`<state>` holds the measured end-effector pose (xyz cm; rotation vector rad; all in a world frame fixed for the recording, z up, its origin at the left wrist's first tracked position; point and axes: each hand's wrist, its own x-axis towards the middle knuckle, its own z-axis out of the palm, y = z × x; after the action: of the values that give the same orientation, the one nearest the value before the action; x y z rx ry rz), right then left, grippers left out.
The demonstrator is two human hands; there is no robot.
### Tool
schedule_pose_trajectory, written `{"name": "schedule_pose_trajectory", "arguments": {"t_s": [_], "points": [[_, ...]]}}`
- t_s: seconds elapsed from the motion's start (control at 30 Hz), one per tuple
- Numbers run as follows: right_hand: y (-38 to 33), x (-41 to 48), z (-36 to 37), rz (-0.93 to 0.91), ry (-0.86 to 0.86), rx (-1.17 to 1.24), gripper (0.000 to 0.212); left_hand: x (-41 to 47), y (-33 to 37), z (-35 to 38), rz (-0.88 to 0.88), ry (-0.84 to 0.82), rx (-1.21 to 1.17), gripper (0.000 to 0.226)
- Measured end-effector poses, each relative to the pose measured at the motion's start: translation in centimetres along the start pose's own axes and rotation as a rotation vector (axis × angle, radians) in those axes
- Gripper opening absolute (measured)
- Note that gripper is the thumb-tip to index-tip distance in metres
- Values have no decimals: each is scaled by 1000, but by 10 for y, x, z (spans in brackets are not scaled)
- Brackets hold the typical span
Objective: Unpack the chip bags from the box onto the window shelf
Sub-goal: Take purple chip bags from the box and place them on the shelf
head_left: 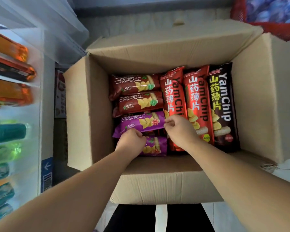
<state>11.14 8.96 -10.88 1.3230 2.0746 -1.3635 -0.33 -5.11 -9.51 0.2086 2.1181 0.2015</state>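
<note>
The purple chip bag (139,122) lies flat on top of the other bags (196,101) inside the open cardboard box (90,114). The left hand (130,141) is curled round its near-left end, and the right hand (181,131) pinches its right seam between thumb and fingers (169,122). It looks light, puffy and slick, with chips that crush easily, so the flat crimped ends seem a safer hold than the soft middle.

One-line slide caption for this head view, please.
The left hand and right hand grip opposite ends of a purple chip bag inside the open cardboard box.
</note>
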Motion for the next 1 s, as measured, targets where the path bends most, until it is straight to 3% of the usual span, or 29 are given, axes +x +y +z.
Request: {"name": "schedule_pose_trajectory", "arguments": {"t_s": [0.17, 0.3, 0.37, 0.47, 0.7, 0.73, 0.83, 0.87, 1.0], "points": [[-20, 13, 25, -172, -44, -254, 40, 13, -13, 5, -263, -45, -209, 17], [-30, 35, 37, -286, -49, -447, 56, 20, -17, 13, -580, -158, -708, 37], [-32, 46, 42, -269, -85, -489, 63, 24, -18, 26, -616, -184, -858, 30], [-30, 58, 48, -231, -122, -608, 67, 33, -23, 44, -635, -80, -962, 17], [-22, 59, 59, -185, -174, -660, 72, 52, -30, 60, -645, -178, -998, 11], [-22, 58, 61, -184, -176, -653, 73, 51, -30, 61, -656, -161, -1036, 15], [-17, 56, 65, -175, -209, -637, 74, 50, -29, 71, -718, -47, -1137, 81], [-15, 54, 66, -174, -210, -630, 73, 51, -29, 73, -738, -27, -1164, 89], [-16, 46, 62, -190, -133, -619, 74, 50, -27, 68, -771, -19, -1313, 69]]}}
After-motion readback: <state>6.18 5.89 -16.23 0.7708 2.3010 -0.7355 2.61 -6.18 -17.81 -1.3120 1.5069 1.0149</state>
